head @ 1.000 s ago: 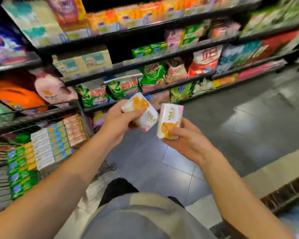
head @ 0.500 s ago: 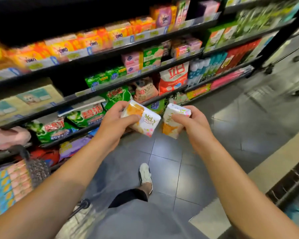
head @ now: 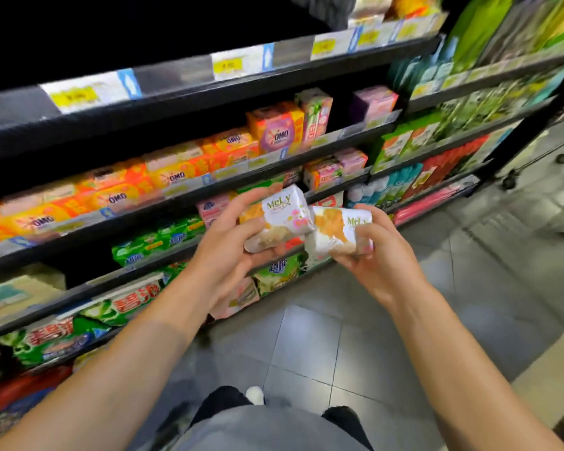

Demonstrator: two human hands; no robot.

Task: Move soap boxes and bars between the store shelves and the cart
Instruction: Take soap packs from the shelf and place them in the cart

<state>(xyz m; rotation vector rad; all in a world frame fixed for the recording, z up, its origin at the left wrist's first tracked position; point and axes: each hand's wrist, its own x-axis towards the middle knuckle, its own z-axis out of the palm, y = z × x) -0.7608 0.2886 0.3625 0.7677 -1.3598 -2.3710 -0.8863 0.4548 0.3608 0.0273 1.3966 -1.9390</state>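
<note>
Left hand gripping white-orange wrapped soap bar; right hand gripping matching one, bars touching. Risk: glossy wrappers slipping, dropping to floor below hands.

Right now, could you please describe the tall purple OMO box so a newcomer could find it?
Find the shelf lined with flat orange OMO bars. At the row's right end stands the OMO box, upright, with a purple swirl.

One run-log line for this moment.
left hand: holds MeLy soap pack | right hand: holds second MeLy pack | facing shelves
</note>
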